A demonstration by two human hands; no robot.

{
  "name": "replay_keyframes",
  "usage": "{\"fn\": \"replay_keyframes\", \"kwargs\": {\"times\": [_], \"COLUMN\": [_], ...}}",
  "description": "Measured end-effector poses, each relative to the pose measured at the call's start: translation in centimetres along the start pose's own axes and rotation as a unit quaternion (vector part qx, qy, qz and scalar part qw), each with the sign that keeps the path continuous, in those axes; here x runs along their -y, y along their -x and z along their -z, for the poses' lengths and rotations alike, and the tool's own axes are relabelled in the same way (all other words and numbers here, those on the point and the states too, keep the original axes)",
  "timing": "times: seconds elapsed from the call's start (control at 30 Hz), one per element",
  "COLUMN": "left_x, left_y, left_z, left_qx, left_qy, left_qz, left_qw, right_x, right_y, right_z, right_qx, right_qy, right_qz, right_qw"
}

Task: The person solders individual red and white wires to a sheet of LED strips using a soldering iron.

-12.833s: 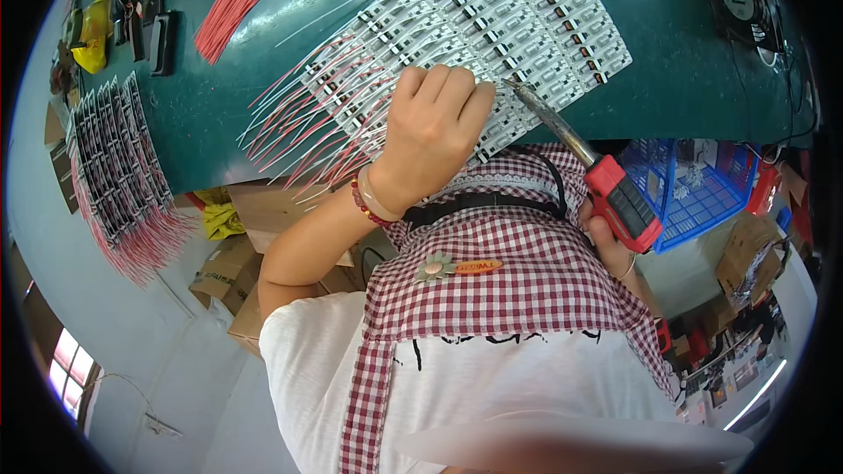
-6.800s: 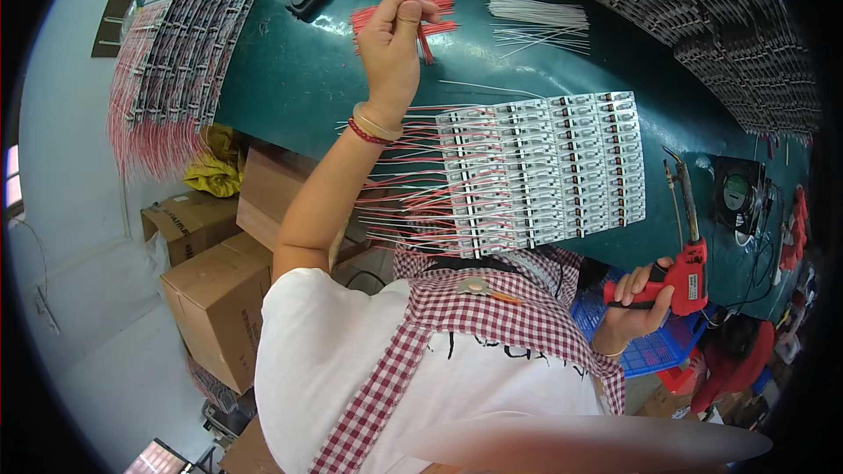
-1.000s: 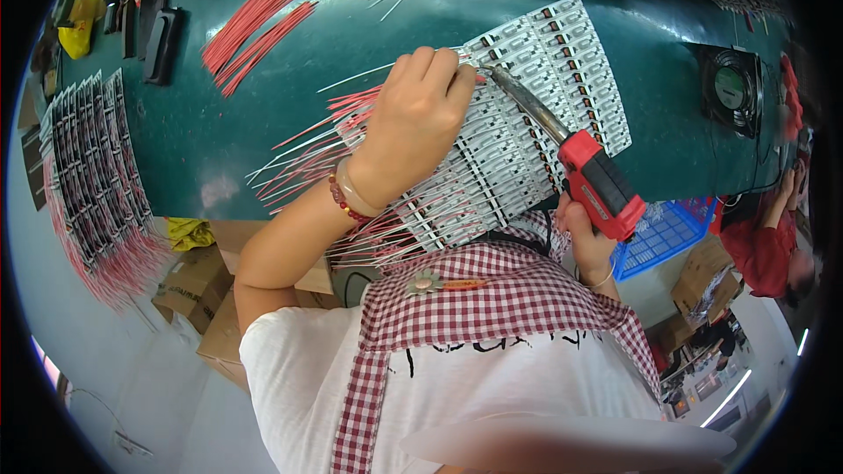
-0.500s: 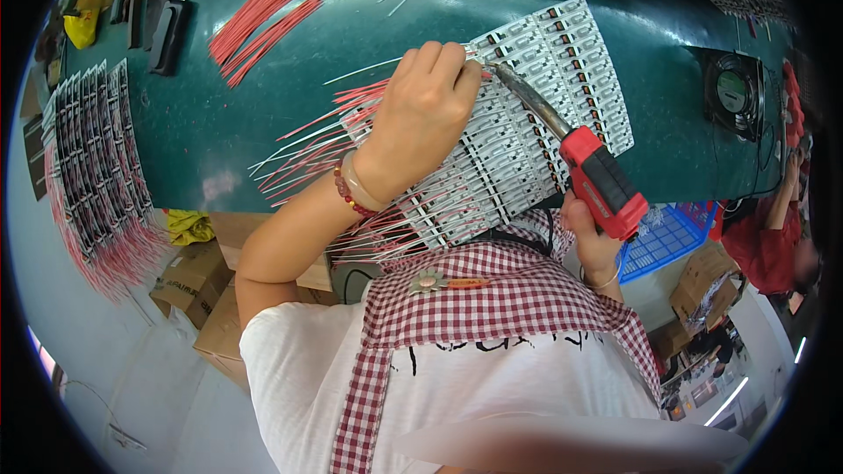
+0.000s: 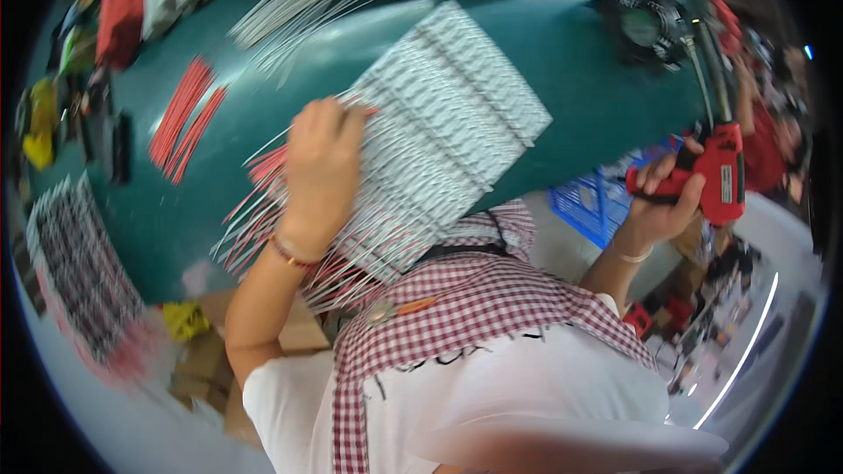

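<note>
A panel of small white circuit boards (image 5: 465,79) lies tilted on the green bench, smeared by motion. Red and white wires (image 5: 263,211) stick out from its left side. Over that edge is my left hand (image 5: 325,154), its fingers curled together, with a short red wire end (image 5: 371,111) showing at the fingertips. My right hand (image 5: 672,197) grips a red and black soldering gun (image 5: 727,175) out to the right, apart from the panel. The gun's metal tube and tip point up and away, near the black fan.
A black fan (image 5: 645,26) stands at the far right. Red wire bundles (image 5: 182,114) and white wires (image 5: 303,9) lie at the back left. More wired boards (image 5: 83,268) hang over the left side. A blue basket (image 5: 593,206) sits below the bench; another person (image 5: 764,154) is at right.
The soldering gun has left the panel and swung far right in my right hand, its tip turned upward. My left hand stays at the panel's wires. The whole view has shifted.
</note>
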State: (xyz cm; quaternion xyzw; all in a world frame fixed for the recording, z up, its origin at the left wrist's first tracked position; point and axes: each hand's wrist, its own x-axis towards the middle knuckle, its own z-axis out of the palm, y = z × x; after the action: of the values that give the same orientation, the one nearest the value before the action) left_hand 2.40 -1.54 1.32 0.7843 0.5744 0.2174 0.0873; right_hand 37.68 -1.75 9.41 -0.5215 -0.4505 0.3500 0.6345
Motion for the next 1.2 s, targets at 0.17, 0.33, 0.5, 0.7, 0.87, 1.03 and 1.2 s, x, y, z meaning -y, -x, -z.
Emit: {"fn": "replay_keyframes", "kwargs": {"times": [0.17,0.33,0.5,0.7,0.87,1.03,1.2], "left_x": [-0.1,-0.3,-0.2,-0.6,-0.9,-0.6,-0.7], "left_y": [-0.3,-0.5,-0.2,0.0,-0.1,0.1,-0.3], "left_z": [-0.3,0.2,-0.3,-0.5,-0.5,-0.5,0.1], "left_qx": [-0.004,-0.055,-0.033,-0.041,-0.054,-0.050,-0.032], "left_qy": [-0.039,-0.011,0.015,0.007,0.041,0.056,0.024], "left_qz": [-0.012,-0.030,-0.048,-0.036,-0.020,-0.003,0.004], "left_qw": [0.999,0.998,0.998,0.998,0.998,0.997,0.999], "right_x": [-2.6,-4.9,-1.8,-2.1,-3.8,-4.0,-4.0], "right_y": [-6.2,-7.0,-1.6,6.1,8.7,8.8,8.7], "right_z": [5.4,7.6,3.0,-1.9,-3.0,-3.7,-3.1], "right_qx": [-0.204,-0.222,-0.158,0.108,0.266,0.293,0.302], "right_qy": [0.146,0.133,0.004,-0.004,0.060,0.090,0.017], "right_qz": [0.068,0.017,0.090,-0.090,-0.222,-0.232,-0.274], "right_qw": [0.965,0.966,0.983,0.990,0.936,0.923,0.913]}}
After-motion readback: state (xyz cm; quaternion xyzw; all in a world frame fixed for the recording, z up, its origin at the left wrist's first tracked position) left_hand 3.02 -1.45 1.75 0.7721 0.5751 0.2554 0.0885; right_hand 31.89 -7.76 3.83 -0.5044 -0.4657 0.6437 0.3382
